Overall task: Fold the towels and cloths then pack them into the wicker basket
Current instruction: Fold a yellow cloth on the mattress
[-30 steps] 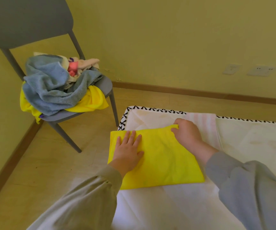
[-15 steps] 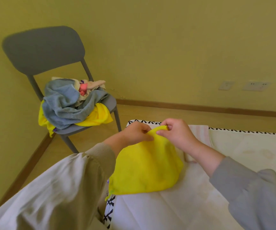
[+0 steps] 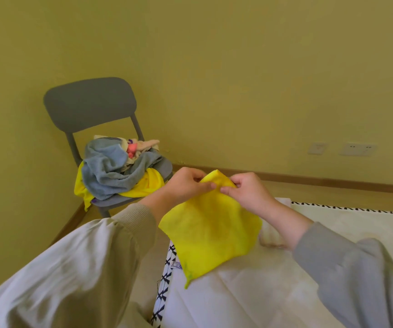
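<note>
A second ago the yellow cloth [image 3: 210, 233] was laid flat on the mattress [image 3: 261, 292] as a rectangle, pressed under a flat left hand and held at a far corner by the right. Half a second ago it had been lifted and bunched between both hands. Now it is held higher and hangs open in a diamond shape. Its top corner is pinched between thumb and curled fingers of the left hand [image 3: 186, 183], and it is pinched in the same way by the right hand [image 3: 247, 192] just beside it. The lower corner points down over the near left edge of the mattress, by the black-and-white patterned border [image 3: 164, 280]. Whether the cloth touches the mattress there cannot be told. More of the wall is taken in than before, and the whole backrest of the chair [image 3: 89, 102] is now seen.

Two hands are counted, the left in a pale beige sleeve [image 3: 77, 268] and the right in a grey sleeve [image 3: 356, 275]. One yellow cloth is held. One grey chair stands in the corner at the left, well apart from the mattress. One heap of laundry is piled on its seat. In it can be made out one blue-grey towel [image 3: 105, 171], one yellow cloth on the chair [image 3: 148, 185] under the towel, one cream piece [image 3: 148, 144] and one small pink piece [image 3: 131, 147]. Two socket plates [image 3: 358, 149] are set low on the wall at the right.
</note>
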{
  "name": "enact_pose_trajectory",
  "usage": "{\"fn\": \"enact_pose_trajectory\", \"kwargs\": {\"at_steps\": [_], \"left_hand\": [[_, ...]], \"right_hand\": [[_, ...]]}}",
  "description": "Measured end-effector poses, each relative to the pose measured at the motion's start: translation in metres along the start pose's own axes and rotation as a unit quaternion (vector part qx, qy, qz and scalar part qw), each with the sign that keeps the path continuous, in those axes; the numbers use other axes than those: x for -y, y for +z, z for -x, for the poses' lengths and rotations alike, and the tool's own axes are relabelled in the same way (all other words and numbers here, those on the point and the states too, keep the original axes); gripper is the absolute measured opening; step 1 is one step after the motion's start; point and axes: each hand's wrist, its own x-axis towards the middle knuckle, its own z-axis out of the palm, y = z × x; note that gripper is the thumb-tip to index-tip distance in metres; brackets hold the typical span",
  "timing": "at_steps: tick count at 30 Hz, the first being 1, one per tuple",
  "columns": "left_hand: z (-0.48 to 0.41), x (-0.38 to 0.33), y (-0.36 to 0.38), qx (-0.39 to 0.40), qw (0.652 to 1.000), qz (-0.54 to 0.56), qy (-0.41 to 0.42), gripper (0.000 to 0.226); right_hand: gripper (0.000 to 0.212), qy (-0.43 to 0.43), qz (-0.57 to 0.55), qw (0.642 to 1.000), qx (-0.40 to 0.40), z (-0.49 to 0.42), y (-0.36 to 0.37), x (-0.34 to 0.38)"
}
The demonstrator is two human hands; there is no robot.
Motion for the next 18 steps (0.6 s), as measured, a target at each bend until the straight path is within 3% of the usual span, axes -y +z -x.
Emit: {"fn": "enact_pose_trajectory", "kwargs": {"at_steps": [5,12,18], "left_hand": [[0.013,-0.022,-0.012,-0.051,0.997,0.038,0.030,0.030],[0.030,-0.029,-0.023,-0.144,0.985,0.082,0.045,0.037],[0.039,-0.028,-0.033,-0.236,0.964,0.111,0.047,0.043]], "right_hand": [[0.032,-0.055,0.032,0.998,-0.006,0.003,-0.011,0.032],[0.041,0.000,0.155,0.986,0.062,0.008,-0.034,0.038],[0.038,0.034,0.130,0.991,0.007,0.012,-0.058,0.026]]}}
